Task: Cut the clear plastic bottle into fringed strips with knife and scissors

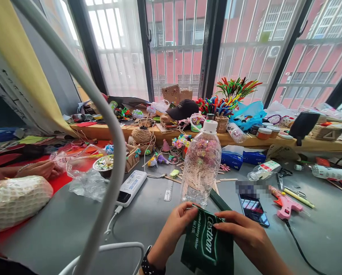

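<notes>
Grey table point(148, 221); “Cestbon” label point(208, 241) held.

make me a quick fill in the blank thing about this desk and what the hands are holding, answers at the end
1. The left hand and right hand hold a green label whose large white brand word reads ____.
2. The hand wearing the dotted black band is the ____ one.
3. The glue gun on the table has a ____ body.
4. The cap on the big clear bottle is ____.

Missing words: Cestbon; left; pink; white.
</notes>
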The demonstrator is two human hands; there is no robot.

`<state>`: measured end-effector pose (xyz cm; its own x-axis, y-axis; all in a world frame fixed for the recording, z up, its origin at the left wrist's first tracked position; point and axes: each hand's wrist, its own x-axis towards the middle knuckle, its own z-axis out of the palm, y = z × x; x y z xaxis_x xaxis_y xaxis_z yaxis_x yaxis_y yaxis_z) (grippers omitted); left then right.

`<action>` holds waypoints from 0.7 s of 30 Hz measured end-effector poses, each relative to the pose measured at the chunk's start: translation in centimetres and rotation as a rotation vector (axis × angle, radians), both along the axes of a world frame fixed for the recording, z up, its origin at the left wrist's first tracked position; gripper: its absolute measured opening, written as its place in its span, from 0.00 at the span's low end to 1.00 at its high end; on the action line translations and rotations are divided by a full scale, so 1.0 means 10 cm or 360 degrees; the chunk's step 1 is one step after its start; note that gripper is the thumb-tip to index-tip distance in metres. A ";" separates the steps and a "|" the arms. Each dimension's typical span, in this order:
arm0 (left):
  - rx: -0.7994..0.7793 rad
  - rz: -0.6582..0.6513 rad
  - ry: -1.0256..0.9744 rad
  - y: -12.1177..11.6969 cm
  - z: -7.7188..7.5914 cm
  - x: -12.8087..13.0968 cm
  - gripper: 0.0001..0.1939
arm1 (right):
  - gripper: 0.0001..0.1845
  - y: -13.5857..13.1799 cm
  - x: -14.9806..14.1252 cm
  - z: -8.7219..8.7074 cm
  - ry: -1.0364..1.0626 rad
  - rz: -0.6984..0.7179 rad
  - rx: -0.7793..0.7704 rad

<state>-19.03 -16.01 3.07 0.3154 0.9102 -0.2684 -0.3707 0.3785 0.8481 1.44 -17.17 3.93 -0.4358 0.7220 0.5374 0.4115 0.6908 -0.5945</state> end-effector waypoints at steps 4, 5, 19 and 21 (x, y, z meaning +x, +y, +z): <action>0.0267 0.0133 0.0201 0.00 -0.06 -0.03 0.18 | 0.16 -0.03 0.04 0.08 -0.0082 0.0050 -0.0332; 0.0329 0.0173 0.0264 0.00 -0.06 -0.04 0.16 | 0.17 -0.03 0.05 0.10 -0.0058 0.0023 -0.0432; 0.0965 0.0007 0.1058 -0.07 0.09 -0.22 0.09 | 0.10 -0.01 -0.16 0.12 -0.0099 -0.0059 -0.0871; 0.0860 0.0371 0.0964 -0.03 0.09 -0.43 0.10 | 0.11 -0.01 -0.16 0.07 0.0065 -0.0057 -0.1024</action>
